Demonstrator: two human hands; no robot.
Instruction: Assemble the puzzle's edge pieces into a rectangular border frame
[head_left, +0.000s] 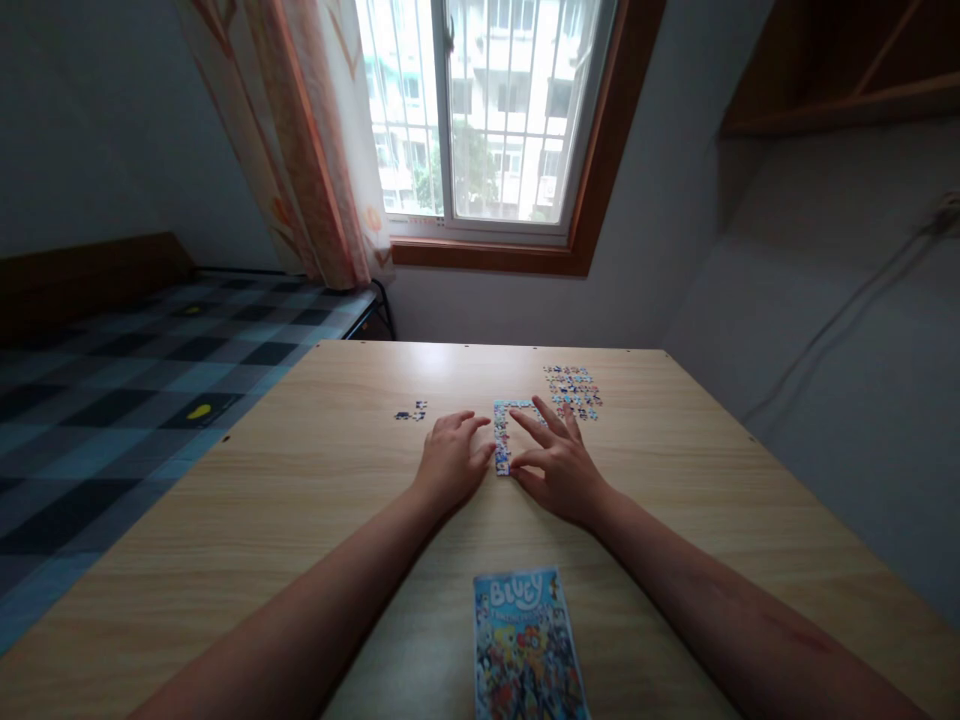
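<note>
A partly joined puzzle [502, 440] lies on the wooden table, with a strip running down its left side and another along its top. My left hand [453, 455] rests beside the strip's left edge, fingers apart and nothing held. On the other side, my right hand [559, 460] has its fingers spread, with thumb and forefinger near the strip's lower right edge; it partly covers the top strip. Loose puzzle pieces [574, 385] are laid out in rows behind my right hand. A few more pieces [411, 412] sit to the left of my left hand.
A colourful "Bluey" picture box or card [529, 645] lies on the table [337, 500] between my forearms. A bed with a checked cover [97, 400] stands at the left. Beyond the table are a curtain [315, 150] and a window [510, 240].
</note>
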